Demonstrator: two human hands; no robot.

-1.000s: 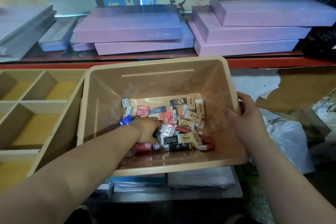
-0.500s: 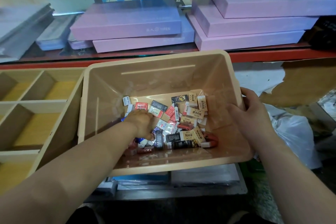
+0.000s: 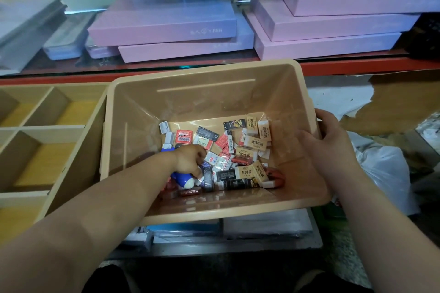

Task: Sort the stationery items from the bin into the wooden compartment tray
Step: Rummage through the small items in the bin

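Observation:
A beige plastic bin sits in front of me, with several small packaged erasers and other stationery piled on its floor. My left hand reaches down into the pile with curled fingers. It grips a blue and white item that sticks out from under the palm. My right hand holds the bin's right rim, thumb inside and fingers outside. The wooden compartment tray stands against the bin's left side; the compartments I can see hold nothing.
Pink and lilac flat boxes are stacked on a red-edged shelf behind the bin. A white plastic bag lies to the right. Flat packets lie under the bin's front edge.
My left hand has shifted a little left in the pile, and the blue and white item now shows under it. The view has tilted down.

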